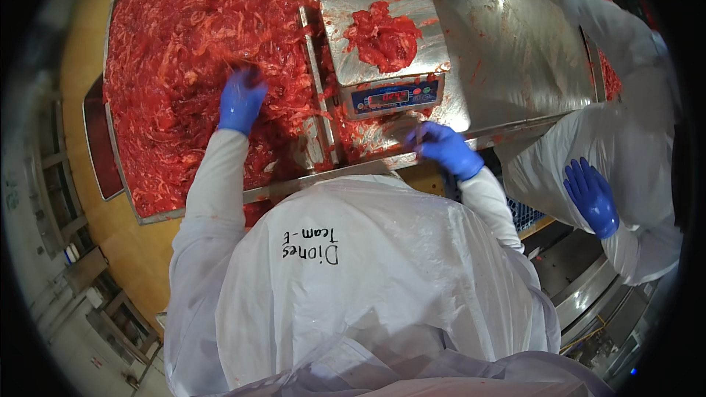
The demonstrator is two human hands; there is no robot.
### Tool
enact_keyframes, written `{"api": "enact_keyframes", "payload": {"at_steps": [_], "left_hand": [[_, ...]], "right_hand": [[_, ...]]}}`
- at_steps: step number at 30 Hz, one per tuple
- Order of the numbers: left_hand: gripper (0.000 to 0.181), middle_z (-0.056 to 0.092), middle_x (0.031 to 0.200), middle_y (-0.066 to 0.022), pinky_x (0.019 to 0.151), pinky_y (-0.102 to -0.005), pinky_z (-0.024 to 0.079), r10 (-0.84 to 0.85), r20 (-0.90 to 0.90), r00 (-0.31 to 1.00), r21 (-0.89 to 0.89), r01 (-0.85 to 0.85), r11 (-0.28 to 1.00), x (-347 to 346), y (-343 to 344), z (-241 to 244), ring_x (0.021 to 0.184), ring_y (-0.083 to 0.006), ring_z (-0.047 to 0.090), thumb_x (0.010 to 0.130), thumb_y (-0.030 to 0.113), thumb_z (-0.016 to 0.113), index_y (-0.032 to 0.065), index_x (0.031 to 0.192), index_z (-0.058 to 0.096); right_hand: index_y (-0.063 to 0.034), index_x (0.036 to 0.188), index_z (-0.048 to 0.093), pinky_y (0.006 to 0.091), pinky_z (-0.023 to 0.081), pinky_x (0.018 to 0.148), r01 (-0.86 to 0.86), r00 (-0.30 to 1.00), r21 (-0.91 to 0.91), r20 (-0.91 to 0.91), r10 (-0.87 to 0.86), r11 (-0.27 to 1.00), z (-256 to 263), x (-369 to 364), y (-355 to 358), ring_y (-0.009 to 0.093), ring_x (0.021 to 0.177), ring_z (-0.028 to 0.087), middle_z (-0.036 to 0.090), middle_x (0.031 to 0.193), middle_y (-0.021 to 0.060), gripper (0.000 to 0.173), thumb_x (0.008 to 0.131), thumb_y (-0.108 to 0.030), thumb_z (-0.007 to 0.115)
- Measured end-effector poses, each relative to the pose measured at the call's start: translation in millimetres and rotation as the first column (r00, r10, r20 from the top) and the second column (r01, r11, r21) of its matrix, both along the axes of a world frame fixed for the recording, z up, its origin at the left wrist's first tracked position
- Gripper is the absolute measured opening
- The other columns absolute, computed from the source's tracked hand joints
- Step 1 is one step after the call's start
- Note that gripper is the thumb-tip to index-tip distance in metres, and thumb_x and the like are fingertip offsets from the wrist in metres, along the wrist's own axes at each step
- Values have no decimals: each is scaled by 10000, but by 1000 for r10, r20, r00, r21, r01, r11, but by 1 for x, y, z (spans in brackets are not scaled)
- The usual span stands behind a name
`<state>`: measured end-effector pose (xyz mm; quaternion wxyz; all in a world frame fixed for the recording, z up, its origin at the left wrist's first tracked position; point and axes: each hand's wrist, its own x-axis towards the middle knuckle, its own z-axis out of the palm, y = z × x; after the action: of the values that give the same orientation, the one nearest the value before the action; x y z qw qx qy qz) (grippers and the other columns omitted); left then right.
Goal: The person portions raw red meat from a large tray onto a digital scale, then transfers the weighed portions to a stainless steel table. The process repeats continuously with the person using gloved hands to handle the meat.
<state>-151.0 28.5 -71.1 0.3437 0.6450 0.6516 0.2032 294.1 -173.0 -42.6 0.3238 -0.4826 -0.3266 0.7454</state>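
Note:
My left hand (242, 100), in a blue glove, is over a broad mass of raw, sliced-looking red meat (182, 60) in a metal-rimmed tub. Motion blur and shadow obscure its fingertips, so a grip on the meat cannot be made out. To the right, a digital scale (394, 98) with a lit red display carries a small heap of meat (384, 37) on its steel platform (433, 47). Below the scale, my right hand (449, 150), also blue-gloved, hovers by the table's front edge with bent, blurred fingers. Whether it holds anything is unclear.
A metal divider (315, 66) separates the tub from the steel table (518, 55). A co-worker in white stands at right, one blue-gloved hand (593, 197) hanging low. More meat (609, 74) lies beyond the table's right end. A blue plastic crate (524, 215) sits below.

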Motion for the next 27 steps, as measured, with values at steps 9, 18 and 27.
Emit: {"api": "enact_keyframes", "payload": {"at_steps": [9,18,27], "left_hand": [[741,555,1510,-219,1184,-370,411,-609,-249,753,401,653,643,224,18,60,1426,-338,506,839,14,638,74,1557,469],[585,572,1481,-145,1119,-393,469,-109,690,716,-24,173,985,119,13,47,1353,-270,555,900,-81,564,-13,1478,506],[608,582,1336,-243,991,-496,534,-419,-543,728,-212,364,907,22,-65,93,1188,-455,627,843,148,762,125,1417,565]], "right_hand": [[-7,1187,647,328,518,1004,-151,945,395,327,15,906,52,-20,134,175,1085,666,707,1117,59,264,928,-15,699],[-94,1384,599,433,535,1026,-479,813,729,579,-67,488,47,-120,111,363,1229,659,664,1318,176,493,913,-133,738],[-90,1445,556,458,460,1114,-95,560,664,651,-512,742,20,-7,208,388,1293,587,608,1409,204,622,883,-250,768]]}}
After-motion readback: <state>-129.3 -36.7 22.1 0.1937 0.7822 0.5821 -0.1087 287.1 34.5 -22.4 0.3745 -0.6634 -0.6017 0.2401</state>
